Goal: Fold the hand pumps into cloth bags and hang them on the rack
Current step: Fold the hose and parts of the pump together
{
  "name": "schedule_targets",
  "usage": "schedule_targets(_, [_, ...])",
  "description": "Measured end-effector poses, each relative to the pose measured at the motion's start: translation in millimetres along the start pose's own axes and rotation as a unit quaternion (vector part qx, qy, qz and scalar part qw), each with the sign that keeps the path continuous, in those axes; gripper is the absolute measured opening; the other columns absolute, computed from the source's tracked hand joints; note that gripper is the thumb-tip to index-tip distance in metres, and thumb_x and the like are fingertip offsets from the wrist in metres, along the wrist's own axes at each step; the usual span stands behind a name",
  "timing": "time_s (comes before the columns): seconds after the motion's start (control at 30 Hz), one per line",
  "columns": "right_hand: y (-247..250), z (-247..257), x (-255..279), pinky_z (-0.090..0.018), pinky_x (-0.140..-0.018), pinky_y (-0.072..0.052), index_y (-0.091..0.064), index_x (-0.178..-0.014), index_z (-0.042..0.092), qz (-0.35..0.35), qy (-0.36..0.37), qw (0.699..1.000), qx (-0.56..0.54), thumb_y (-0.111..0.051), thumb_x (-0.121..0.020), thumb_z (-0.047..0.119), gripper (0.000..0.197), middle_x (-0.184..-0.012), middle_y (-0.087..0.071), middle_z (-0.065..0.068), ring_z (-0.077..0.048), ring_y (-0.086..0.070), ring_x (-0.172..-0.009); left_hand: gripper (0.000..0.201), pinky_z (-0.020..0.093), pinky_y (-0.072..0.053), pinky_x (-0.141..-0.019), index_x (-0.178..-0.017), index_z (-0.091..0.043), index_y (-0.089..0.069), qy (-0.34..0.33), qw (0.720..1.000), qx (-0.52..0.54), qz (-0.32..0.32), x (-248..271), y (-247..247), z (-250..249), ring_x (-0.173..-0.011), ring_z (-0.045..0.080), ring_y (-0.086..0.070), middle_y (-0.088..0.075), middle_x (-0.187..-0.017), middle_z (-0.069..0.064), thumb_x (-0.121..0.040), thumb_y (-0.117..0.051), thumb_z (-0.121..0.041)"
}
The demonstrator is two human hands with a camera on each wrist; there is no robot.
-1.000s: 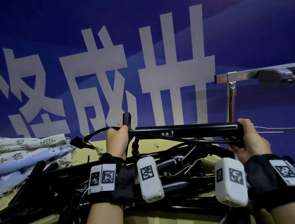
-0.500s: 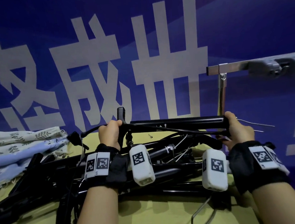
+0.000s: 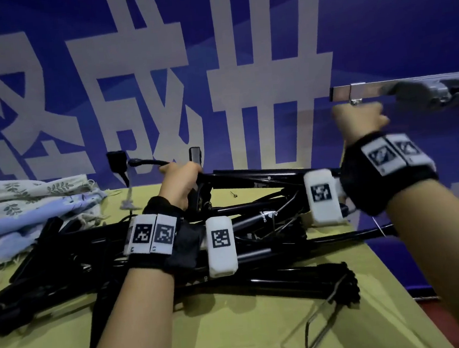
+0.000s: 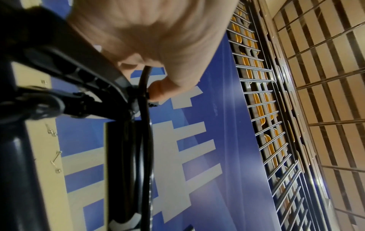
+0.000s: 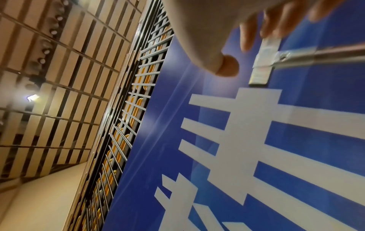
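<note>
My left hand (image 3: 180,182) grips the handle end of a black hand pump (image 3: 253,176) held level above the pile. Its thin black hose (image 3: 149,162) arcs off to the left. In the left wrist view my fingers (image 4: 158,87) curl round the hose (image 4: 145,128) beside the pump barrel (image 4: 120,156). My right hand (image 3: 359,118) is raised off the pump, just under the left end of the metal rack bar (image 3: 365,91). The right wrist view shows its fingers (image 5: 266,23) loose and holding nothing, close to the rack bar's end (image 5: 262,62).
Several more black pumps (image 3: 260,282) lie heaped on the yellow-green table (image 3: 251,338). Folded leaf-print and pale blue cloth bags (image 3: 31,202) are stacked at the left. A wire foot loop (image 3: 314,330) sticks out towards the table's front. A blue banner stands behind.
My right hand has let go of the pump's right end and risen to the rack bar. The left hand still holds the pump, whose right end has sunk towards the pile.
</note>
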State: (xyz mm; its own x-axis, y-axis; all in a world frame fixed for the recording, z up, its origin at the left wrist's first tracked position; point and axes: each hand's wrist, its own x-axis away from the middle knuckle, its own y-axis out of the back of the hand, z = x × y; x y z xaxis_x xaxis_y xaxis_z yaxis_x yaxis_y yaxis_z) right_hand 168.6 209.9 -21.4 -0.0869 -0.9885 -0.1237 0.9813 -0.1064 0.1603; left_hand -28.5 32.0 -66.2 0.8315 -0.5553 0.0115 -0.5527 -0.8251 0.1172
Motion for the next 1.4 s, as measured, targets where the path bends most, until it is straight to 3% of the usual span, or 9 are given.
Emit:
schedule_targets(0.13, [-42,36,-22,-0.023,-0.058,-0.038,-0.050,-0.077,0.018,0.243,0.042,0.963,0.110,-0.052,-0.092,0.021,0.015,-0.092,-0.051,-0.002,-0.014,-0.044,-0.064,0.059,0.024,-0.041,-0.043,-0.140,-0.009,-0.013,-0.003,0.996,-0.085,0.040,-8,4,-4,-0.063,0.014,-0.049,-0.046,-0.099,0.009,-0.091,-0.046,-0.004])
schedule_targets(0.27, [-91,52,-42,-0.023,-0.056,-0.036,-0.053,-0.074,0.012,0.317,0.092,0.904,0.271,-0.054,-0.092,0.018,0.019,-0.064,-0.060,0.002,-0.014,-0.046,-0.058,0.048,0.026,-0.039,-0.048,-0.134,-0.016,-0.020,0.004,0.977,-0.199,0.078,-26,10,-19,-0.058,0.015,-0.047,-0.045,-0.079,0.003,-0.094,-0.046,-0.013])
schedule_targets(0.43, [-157,47,-46,-0.023,-0.056,-0.046,-0.062,-0.109,0.007,0.414,0.224,0.723,0.505,-0.055,-0.093,0.022,0.023,-0.079,-0.061,0.005,-0.011,-0.057,-0.066,0.040,0.031,-0.047,-0.057,-0.125,-0.017,-0.030,0.040,0.915,-0.369,0.156,-49,18,-35,-0.065,0.024,-0.055,-0.053,-0.084,0.010,-0.091,-0.052,-0.018])
schedule_targets(0.6, [-230,17,-40,-0.012,-0.034,-0.042,-0.061,-0.116,0.005,0.484,0.254,0.555,0.626,-0.053,-0.094,0.025,0.031,-0.091,-0.064,0.002,-0.008,-0.056,-0.066,0.020,0.033,-0.048,-0.067,-0.109,-0.007,-0.045,0.067,0.860,-0.458,0.212,-67,16,-38,-0.077,0.030,-0.055,-0.057,-0.088,0.014,-0.096,-0.048,-0.022])
schedule_targets(0.77, [-294,-29,-83,-0.025,-0.056,-0.056,-0.071,-0.089,0.021,0.456,0.295,0.469,0.696,-0.070,-0.074,0.021,0.015,-0.064,-0.069,0.010,-0.009,-0.066,-0.057,0.022,0.035,-0.052,-0.070,-0.111,-0.007,-0.047,0.084,0.843,-0.477,0.235,-81,11,-32,-0.078,0.028,-0.059,-0.061,-0.090,0.014,-0.096,-0.048,-0.023])
schedule_targets(0.93, [-400,-105,-186,-0.042,-0.079,-0.056,-0.067,-0.071,0.034,0.429,0.341,0.366,0.752,-0.068,-0.033,0.050,0.042,-0.082,-0.072,0.005,-0.024,-0.068,-0.077,0.030,0.033,-0.051,-0.064,-0.111,0.000,-0.058,0.102,0.834,-0.477,0.258,-94,9,-27,-0.077,0.029,-0.058,-0.062,-0.090,0.015,-0.095,-0.049,-0.024])
schedule_targets(1.13, [-366,-105,-133,-0.036,-0.072,-0.057,-0.059,-0.055,0.013,0.408,0.398,0.336,0.750,-0.062,-0.067,0.037,0.027,-0.050,-0.057,0.001,-0.027,-0.059,-0.054,0.025,0.028,-0.047,-0.058,-0.103,-0.002,-0.061,0.116,0.835,-0.468,0.266,-100,9,-22,-0.075,0.029,-0.056,-0.061,-0.087,0.014,-0.094,-0.050,-0.022])
schedule_targets(1.27, [-307,-70,-68,-0.033,-0.084,-0.047,-0.066,-0.104,0.005,0.405,0.413,0.343,0.740,-0.057,-0.088,0.014,0.020,-0.105,-0.066,-0.012,-0.028,-0.061,-0.094,0.029,0.028,-0.049,-0.059,-0.108,0.001,-0.061,0.109,0.841,-0.461,0.262,-103,9,-19,-0.074,0.028,-0.057,-0.062,-0.087,0.014,-0.093,-0.050,-0.022])
schedule_targets(1.4, [-271,-52,-37,-0.020,-0.065,-0.044,-0.058,-0.078,0.014,0.431,0.352,0.367,0.745,-0.054,-0.092,0.020,0.016,-0.087,-0.063,-0.006,-0.013,-0.055,-0.061,0.029,0.031,-0.052,-0.061,-0.106,0.001,-0.061,0.111,0.851,-0.446,0.255,-101,9,-17,-0.077,0.030,-0.059,-0.063,-0.090,0.015,-0.093,-0.051,-0.023])
